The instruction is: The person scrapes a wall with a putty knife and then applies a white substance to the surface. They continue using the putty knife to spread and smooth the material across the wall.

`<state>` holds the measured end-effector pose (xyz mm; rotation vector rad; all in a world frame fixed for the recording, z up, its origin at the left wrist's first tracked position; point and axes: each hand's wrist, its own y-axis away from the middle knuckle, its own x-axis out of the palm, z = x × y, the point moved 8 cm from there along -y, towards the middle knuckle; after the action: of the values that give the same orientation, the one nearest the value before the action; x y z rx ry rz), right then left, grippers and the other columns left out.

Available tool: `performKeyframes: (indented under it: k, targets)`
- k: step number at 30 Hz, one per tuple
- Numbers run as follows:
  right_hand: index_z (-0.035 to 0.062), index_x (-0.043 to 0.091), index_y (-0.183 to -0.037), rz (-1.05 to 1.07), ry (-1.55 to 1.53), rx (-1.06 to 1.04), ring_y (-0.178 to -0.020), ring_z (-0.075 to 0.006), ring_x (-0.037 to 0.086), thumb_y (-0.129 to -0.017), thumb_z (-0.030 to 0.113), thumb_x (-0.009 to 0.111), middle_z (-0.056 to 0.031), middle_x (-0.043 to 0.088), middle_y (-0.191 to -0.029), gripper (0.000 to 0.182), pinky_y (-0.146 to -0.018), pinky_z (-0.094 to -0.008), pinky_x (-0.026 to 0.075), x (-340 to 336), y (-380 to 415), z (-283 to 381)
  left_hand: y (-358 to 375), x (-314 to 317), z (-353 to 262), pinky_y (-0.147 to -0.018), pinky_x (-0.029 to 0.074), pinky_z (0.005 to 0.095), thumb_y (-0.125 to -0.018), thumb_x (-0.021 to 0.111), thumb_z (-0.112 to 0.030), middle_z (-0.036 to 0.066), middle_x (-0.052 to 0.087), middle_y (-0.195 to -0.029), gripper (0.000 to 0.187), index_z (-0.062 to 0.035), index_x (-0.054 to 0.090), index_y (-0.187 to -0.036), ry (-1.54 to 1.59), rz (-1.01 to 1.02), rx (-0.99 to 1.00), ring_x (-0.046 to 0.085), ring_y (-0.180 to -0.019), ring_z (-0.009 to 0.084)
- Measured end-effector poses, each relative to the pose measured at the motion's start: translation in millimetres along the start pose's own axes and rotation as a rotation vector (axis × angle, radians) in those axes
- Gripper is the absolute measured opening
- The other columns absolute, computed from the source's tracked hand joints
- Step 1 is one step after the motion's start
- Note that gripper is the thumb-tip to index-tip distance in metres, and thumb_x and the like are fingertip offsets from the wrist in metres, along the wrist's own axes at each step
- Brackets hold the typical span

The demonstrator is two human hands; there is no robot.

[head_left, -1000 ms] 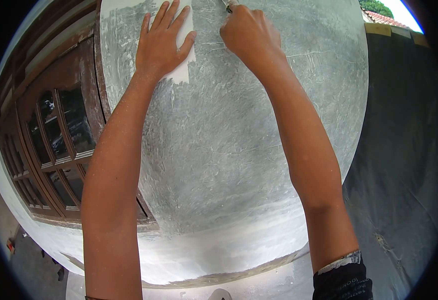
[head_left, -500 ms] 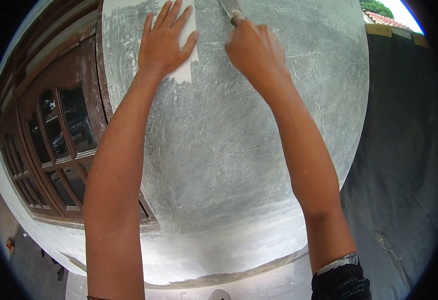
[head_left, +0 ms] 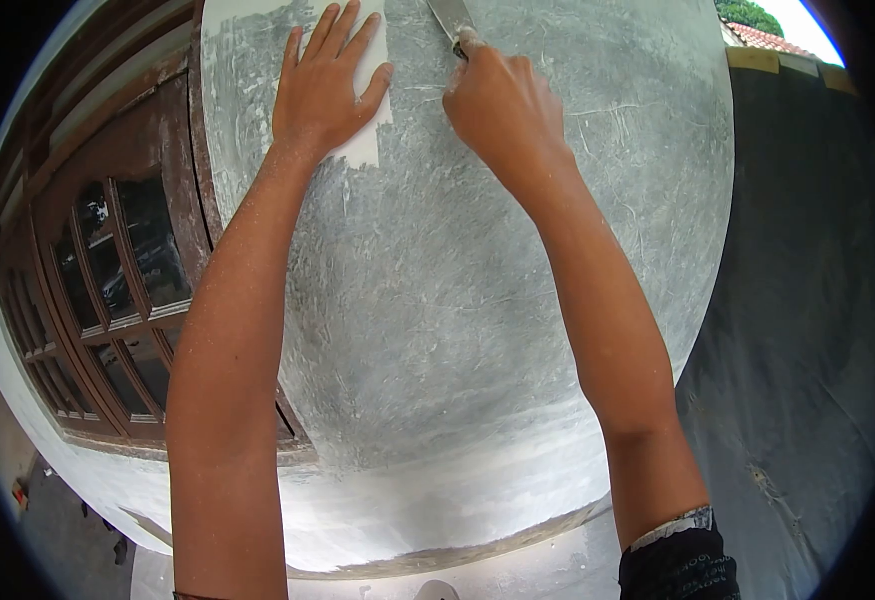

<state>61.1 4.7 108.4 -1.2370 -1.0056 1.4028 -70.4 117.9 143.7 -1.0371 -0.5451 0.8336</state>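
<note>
My left hand lies flat with its fingers spread, over a white paint patch at the upper left of the grey wall. My right hand is wrapped round the handle of a scraper. Its flat metal blade points up and left against the wall and runs out of the top of the view, so the blade's edge is hidden. Pale dust clings to my right fingers and thumb. Ragged edges mark the lower end of the white patch, and thin pale streaks cover the grey surface.
A brown wooden window with several glass panes stands left of the wall. Along the right hangs a dark sheet. White paint covers the wall's lower band, above a pale ledge. Roof tiles show at the upper right.
The right hand and scraper have shifted slightly left. My left hand keeps its place on the wall, and the whole view has drifted a little.
</note>
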Motion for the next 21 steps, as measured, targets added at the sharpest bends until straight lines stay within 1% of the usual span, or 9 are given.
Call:
performKeyframes:
  k: [1,3,7,9,13,15,19,21]
  targets:
    - [-0.001,0.058,-0.141,-0.003,-0.002,-0.004,-0.095,-0.0429,0.075,-0.09,0.009,0.057,-0.0276,0.074,-0.099,0.053,-0.081,-0.0503,0.061,1,-10,0,0,-1,0,-0.128,0.017,0.0538,-0.1,0.057,-0.036,0.018,0.03,-0.168,0.066,-0.0037,0.042,-0.156,0.002,0.002,0.0,0.024,-0.158,0.0333]
    - [0.0105,0.067,-0.136,-0.099,-0.01,-0.04,-0.097,-0.0486,0.072,-0.097,0.019,0.053,-0.0288,0.074,-0.104,0.043,-0.086,-0.0555,0.057,-4,-31,2,1,1,-2,-0.128,0.016,0.0536,-0.1,0.057,-0.036,0.018,0.03,-0.168,0.066,-0.0038,0.042,-0.156,0.006,0.014,0.005,0.024,-0.158,0.0331]
    - [0.0112,0.067,-0.136,-0.07,0.012,-0.039,-0.097,-0.0486,0.072,-0.096,0.019,0.053,-0.0292,0.073,-0.104,0.043,-0.085,-0.0555,0.057,-4,-22,6,2,0,0,-0.128,0.016,0.0538,-0.1,0.057,-0.037,0.017,0.03,-0.168,0.067,-0.004,0.043,-0.156,0.01,-0.002,0.004,0.024,-0.158,0.0332]
    - [-0.0012,0.059,-0.141,-0.004,-0.005,0.007,-0.095,-0.043,0.075,-0.09,0.01,0.058,-0.0275,0.074,-0.099,0.053,-0.08,-0.0501,0.061,-3,-1,4,1,1,0,-0.128,0.017,0.054,-0.1,0.057,-0.037,0.018,0.03,-0.168,0.067,-0.004,0.043,-0.156,0.011,-0.002,0.002,0.024,-0.158,0.0333]
    - [-0.0012,0.058,-0.141,0.023,-0.023,-0.002,-0.095,-0.0437,0.075,-0.09,0.01,0.058,-0.0276,0.074,-0.099,0.053,-0.08,-0.0504,0.061,0,-13,1,0,-2,-1,-0.127,0.018,0.0549,-0.099,0.058,-0.036,0.019,0.032,-0.167,0.066,-0.0037,0.043,-0.155,0.02,-0.006,0.002,0.025,-0.157,0.0338]
    - [0.0121,0.064,-0.139,-0.07,0.019,-0.027,-0.099,-0.0497,0.071,-0.097,0.022,0.053,-0.0291,0.073,-0.105,0.044,-0.087,-0.056,0.057,-2,-34,2,0,-2,-3,-0.127,0.018,0.0551,-0.099,0.058,-0.035,0.019,0.032,-0.167,0.066,-0.0036,0.044,-0.155,0.029,0.005,0.004,0.025,-0.157,0.0339]
    - [0.0123,0.064,-0.139,-0.049,0.003,0.003,-0.099,-0.0488,0.072,-0.097,0.021,0.054,-0.0283,0.074,-0.106,0.045,-0.087,-0.0555,0.057,0,-20,3,2,-3,-2,-0.127,0.019,0.0552,-0.098,0.059,-0.035,0.019,0.033,-0.166,0.066,-0.0033,0.045,-0.154,0.028,-0.017,0.011,0.026,-0.156,0.0345]
    - [-0.0018,0.056,-0.143,0.013,-0.018,0.006,-0.095,-0.0442,0.075,-0.09,0.01,0.058,-0.0282,0.074,-0.099,0.055,-0.081,-0.051,0.06,0,1,2,3,-3,-2,-0.127,0.019,0.0552,-0.098,0.059,-0.035,0.019,0.033,-0.166,0.066,-0.0033,0.045,-0.154,0.03,-0.03,0.014,0.026,-0.156,0.0347]
